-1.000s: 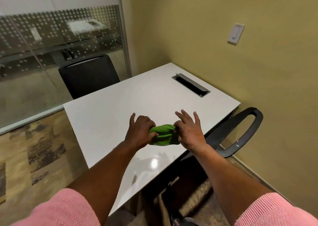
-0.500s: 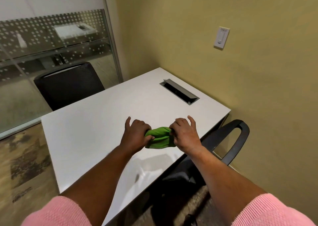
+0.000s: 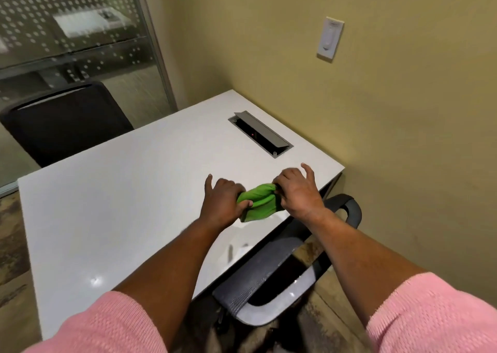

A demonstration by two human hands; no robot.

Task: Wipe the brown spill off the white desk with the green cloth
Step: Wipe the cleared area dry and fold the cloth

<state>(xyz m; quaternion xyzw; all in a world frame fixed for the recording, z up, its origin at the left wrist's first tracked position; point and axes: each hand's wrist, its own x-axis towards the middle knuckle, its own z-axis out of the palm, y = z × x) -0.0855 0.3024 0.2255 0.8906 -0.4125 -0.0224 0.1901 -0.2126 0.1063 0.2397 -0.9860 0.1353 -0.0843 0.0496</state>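
Both hands hold the cloth (image 3: 258, 201), which is bunched into a roll just above the desk (image 3: 129, 205), near its right front edge. The left hand (image 3: 223, 202) is closed around the left end, with the thumb lifted free. The right hand (image 3: 297, 191) pinches the right end with thumb and first fingers, while the other fingers are spread open.

What could go wrong: the cloth is so tightly bunched that only a small part of it would touch the desk, so a wipe may smear the liquid and not take it up. The hands work close to the edge, above the chair (image 3: 271, 280), so a push toward the person could send liquid over the edge onto the seat. A wide stroke to the back could reach the cable slot (image 3: 260, 135) and carry wetness into it.

The spill itself I cannot find. No brown mark shows on the bare white surface; it is perhaps under the cloth and the hands, or already gone. The underside of the cloth is hidden, so I cannot tell whether it is stained. The pale patches near the front edge look like lamp reflections, but the picture is too soft there to be sure.
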